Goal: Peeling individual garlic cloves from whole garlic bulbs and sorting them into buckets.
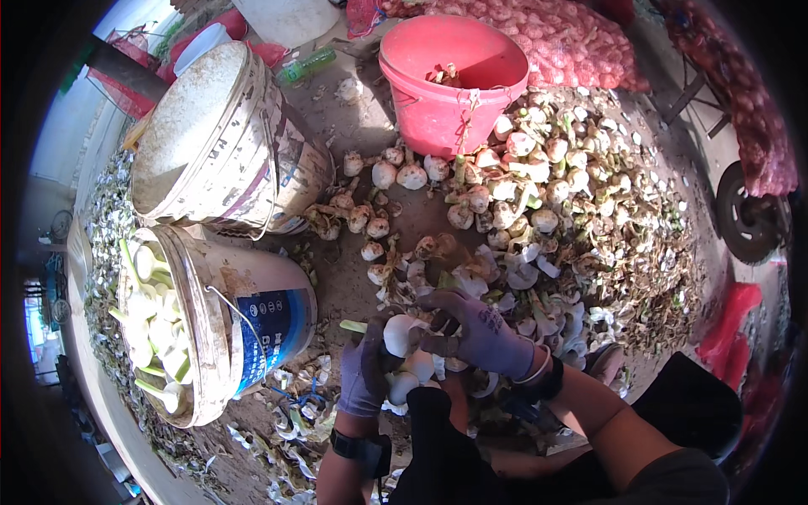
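Observation:
A white garlic bulb (pixel 399 336) with a short green stem (pixel 353 326) is in my gloved left hand (pixel 366 372), the stem poking out past the fingers. My right hand (pixel 470 331), also gloved, is at the bulb's right side with fingers curled and thumb against its loose outer skin (pixel 418 324). The fingertips are partly in shadow. Just below the hands, more pale bulbs (pixel 403 386) rest close to my lap. Beyond my right hand, unpeeled garlic bulbs (pixel 505 211) with dry stalks lie heaped among papery skins.
To the left, a white bucket (pixel 214 278) holds cleaned bulbs with green stems. Behind it leans a larger stained bucket (pixel 252 158). A red bucket (pixel 435 120) stands ahead, before red mesh sacks (pixel 581 47) of garlic. At right are a wheel (pixel 751 214) and red netting (pixel 729 331).

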A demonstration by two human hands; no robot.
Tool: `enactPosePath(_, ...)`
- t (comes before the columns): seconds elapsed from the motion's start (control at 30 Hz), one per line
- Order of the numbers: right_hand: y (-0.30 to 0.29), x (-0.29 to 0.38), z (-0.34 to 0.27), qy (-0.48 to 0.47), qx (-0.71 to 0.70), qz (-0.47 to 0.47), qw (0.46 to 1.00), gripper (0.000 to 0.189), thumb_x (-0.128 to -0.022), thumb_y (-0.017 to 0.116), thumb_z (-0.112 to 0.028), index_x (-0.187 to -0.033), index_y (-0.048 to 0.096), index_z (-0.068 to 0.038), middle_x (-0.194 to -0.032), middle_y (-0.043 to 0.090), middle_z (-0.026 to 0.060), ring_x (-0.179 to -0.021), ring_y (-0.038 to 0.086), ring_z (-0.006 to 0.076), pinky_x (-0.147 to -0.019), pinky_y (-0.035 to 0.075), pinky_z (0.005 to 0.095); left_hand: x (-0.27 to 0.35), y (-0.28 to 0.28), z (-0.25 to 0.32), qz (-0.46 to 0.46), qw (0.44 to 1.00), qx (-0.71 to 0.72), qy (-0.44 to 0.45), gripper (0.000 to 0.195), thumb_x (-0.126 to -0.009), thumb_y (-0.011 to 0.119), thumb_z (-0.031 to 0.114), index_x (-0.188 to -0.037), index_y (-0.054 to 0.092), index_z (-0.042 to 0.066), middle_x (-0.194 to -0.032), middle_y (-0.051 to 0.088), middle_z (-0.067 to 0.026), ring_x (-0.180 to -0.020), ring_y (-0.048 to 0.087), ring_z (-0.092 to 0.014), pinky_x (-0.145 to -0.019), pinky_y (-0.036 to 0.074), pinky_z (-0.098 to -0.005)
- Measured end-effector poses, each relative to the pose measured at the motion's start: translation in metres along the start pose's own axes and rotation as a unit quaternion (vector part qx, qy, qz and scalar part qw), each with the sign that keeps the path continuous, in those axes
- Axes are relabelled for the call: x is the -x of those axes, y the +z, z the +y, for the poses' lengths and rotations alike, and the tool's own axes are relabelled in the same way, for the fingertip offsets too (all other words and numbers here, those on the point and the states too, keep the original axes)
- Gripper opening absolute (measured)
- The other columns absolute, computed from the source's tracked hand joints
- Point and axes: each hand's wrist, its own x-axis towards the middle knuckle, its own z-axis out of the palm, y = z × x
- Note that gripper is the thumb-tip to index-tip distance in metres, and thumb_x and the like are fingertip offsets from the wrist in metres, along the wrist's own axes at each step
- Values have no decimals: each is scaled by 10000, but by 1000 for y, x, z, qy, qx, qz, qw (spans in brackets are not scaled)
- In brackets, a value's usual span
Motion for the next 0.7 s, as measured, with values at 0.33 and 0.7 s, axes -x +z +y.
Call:
enactPosePath(0.33, 14, 16, -29, 258, -392, -208, 858, 353, -937, 652, -372, -1000, 632, -25, -810, 611, 33, -708, 619, 159, -669, 497, 307, -5, -2, -34, 96, 942, 209, -243, 454, -1017, 424, 414, -1112, 637, 25, -904, 690, -63, -756, 650, -141, -648, 529, -300)
enactPosePath(0.7, 30, -18, 1, -198, 120, 42, 972, 285, -821, 715, -205, -1067, 628, -89, -1137, 581, 108, -999, 598, 330, -827, 516, 437, 13, -32, 61, 190, 835, 449, -254, 334, -974, 561, 433, -957, 606, 103, -728, 540, 16, -626, 528, -112, -575, 440, -276)
